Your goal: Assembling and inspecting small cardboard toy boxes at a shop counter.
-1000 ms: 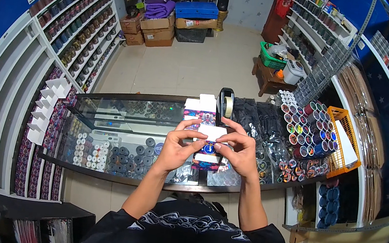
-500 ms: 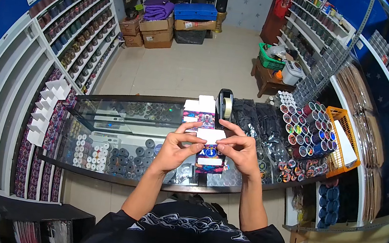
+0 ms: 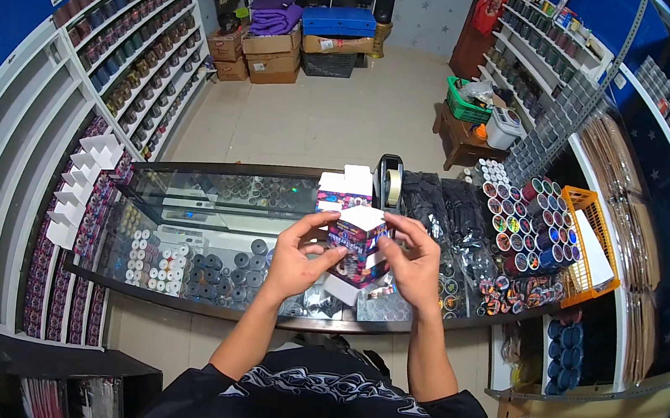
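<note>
Between my two hands, above the glass counter, is a small printed carton [image 3: 358,259] in purple, pink and dark tones. White flaps stick out at its upper and lower ends. My left hand [image 3: 301,257] grips its left side, thumb on the front face. On the opposite side my right hand [image 3: 411,261] is closed round its edge, the thumb against the front and the fingers behind the upper corner. Just beyond stands another printed carton [image 3: 342,200] with raised white flaps. Beside that one is a black tape dispenser [image 3: 389,184] holding a roll of tape.
The glass display counter [image 3: 171,296] holds several spools. Black plastic packs [image 3: 427,204], round-topped tubs [image 3: 520,216] and a yellow crate [image 3: 597,277] fill its right end. More flapped cartons [image 3: 75,200] stand at the left. Shelving [image 3: 146,40] lines the wall.
The carton has been turned and tilted between my hands, so its printed side faces up more and a white flap now shows at the bottom. My thumbs have moved lower and apart.
</note>
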`<state>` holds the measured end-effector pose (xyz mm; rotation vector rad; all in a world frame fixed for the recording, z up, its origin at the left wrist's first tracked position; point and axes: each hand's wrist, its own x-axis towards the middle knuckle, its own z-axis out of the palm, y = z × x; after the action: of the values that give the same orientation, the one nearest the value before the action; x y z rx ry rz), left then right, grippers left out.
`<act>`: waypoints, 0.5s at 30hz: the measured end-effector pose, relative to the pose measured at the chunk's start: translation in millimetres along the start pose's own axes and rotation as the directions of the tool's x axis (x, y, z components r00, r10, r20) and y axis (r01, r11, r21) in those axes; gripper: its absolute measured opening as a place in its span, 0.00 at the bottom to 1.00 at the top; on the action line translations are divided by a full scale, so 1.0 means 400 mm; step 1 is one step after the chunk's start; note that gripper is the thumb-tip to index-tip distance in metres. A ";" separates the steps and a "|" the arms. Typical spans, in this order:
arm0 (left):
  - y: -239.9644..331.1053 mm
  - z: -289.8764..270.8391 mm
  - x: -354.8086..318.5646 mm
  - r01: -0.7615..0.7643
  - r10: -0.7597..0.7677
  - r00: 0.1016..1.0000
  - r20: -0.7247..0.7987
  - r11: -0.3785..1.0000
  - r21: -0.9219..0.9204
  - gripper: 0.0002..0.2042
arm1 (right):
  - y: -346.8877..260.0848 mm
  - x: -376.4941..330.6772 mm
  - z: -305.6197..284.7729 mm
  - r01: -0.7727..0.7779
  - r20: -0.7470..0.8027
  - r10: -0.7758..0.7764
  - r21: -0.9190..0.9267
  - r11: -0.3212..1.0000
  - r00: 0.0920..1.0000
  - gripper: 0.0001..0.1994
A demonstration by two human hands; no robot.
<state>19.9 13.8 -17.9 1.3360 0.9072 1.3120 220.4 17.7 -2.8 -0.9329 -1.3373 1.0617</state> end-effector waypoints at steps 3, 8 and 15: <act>0.004 0.021 -0.005 -0.056 0.061 0.996 -0.072 0.996 0.068 0.25 | -0.050 -0.017 0.030 0.025 -0.013 -0.029 -0.218 0.976 1.000 0.24; 0.001 -0.018 0.001 -0.004 0.025 0.995 0.101 0.979 -0.203 0.28 | -0.047 -0.012 0.011 -0.094 0.100 0.078 0.168 0.981 0.992 0.25; 0.013 -0.041 0.002 -0.032 0.093 0.968 0.233 0.966 -0.255 0.25 | -0.037 -0.018 0.007 0.003 0.174 -0.016 0.074 0.997 0.985 0.23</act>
<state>3.2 15.9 -14.2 1.3002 0.5158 1.2319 218.9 6.6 9.6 -0.7929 -1.4344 1.1989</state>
